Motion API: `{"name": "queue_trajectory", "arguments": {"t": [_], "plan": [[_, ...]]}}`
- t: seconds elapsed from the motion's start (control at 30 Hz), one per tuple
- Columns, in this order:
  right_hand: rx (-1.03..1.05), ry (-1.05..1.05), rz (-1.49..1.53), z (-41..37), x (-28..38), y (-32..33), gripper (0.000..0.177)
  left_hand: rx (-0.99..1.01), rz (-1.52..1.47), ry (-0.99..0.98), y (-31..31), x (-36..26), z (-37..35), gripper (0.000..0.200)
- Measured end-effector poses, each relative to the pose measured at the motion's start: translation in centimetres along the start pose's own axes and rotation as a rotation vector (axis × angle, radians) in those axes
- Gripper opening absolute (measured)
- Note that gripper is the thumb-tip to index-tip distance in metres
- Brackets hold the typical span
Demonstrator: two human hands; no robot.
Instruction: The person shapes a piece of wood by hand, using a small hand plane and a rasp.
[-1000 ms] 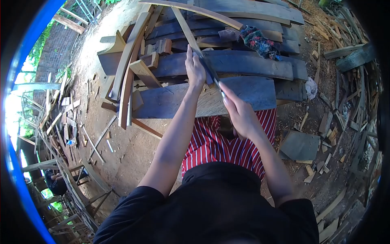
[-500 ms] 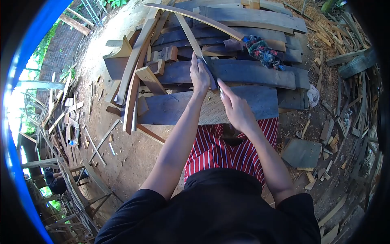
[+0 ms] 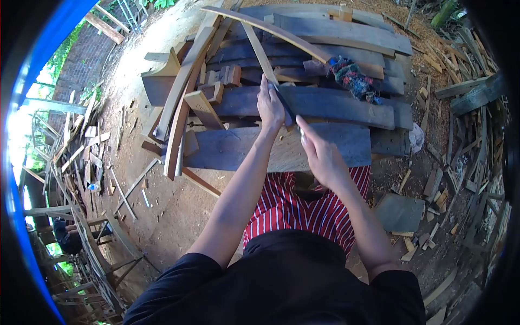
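My left hand (image 3: 271, 111) grips the near end of a narrow wooden strip (image 3: 257, 47), which slants away over the stacked boards. My right hand (image 3: 324, 158) is closed, its index finger stretched forward, around the handle of a dark, narrow file (image 3: 285, 103). The file lies along the right side of the strip, close by the left fingers. Its handle is mostly hidden in my palm. Beneath both hands is a wide plank (image 3: 330, 145) at the near edge of the stack.
A bundle of dark patterned cloth (image 3: 355, 81) lies on the boards at right, touching a long curved strip (image 3: 271, 28). Leaning lengths of wood (image 3: 181, 103) stand at left. Offcuts litter the ground, and scrap wood (image 3: 482, 135) is piled at right. Far left, a person (image 3: 67, 235) is partly visible.
My right hand has drawn back toward my body and slightly right, with the file. My left hand stays on the strip. The whole view has shifted a little.
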State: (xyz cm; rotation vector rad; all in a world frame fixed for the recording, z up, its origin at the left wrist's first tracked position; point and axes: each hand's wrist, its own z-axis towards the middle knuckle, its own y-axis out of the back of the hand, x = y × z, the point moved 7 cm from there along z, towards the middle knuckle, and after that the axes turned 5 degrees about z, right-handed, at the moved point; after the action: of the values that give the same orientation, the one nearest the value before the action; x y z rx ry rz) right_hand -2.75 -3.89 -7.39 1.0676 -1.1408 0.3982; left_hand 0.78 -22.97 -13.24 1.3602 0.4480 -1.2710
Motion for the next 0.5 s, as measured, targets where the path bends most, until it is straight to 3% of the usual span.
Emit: {"name": "queue_trajectory", "arguments": {"t": [0.17, 0.2, 0.3, 0.5], "plan": [[0.138, -0.228, 0.054, 3.4, 0.3, -0.2, 0.043, 0.157, -0.09, 0.187, 0.5, -1.1, -0.3, 0.048], [0.032, -0.055, -0.016, 2.9, -0.5, -0.4, 0.044, 0.099, -0.03, 0.12, 0.3, -0.6, -0.4, 0.048], [0.031, -0.023, -0.082, -0.9, -0.4, 0.1, 0.044, 0.035, -0.018, 0.067, 0.2, -0.2, 0.3, 0.048], [0.081, -0.143, 0.018, 6.5, -0.8, -0.9, 0.044, 0.096, -0.038, 0.114, 0.3, -0.1, 0.1, 0.048]]}}
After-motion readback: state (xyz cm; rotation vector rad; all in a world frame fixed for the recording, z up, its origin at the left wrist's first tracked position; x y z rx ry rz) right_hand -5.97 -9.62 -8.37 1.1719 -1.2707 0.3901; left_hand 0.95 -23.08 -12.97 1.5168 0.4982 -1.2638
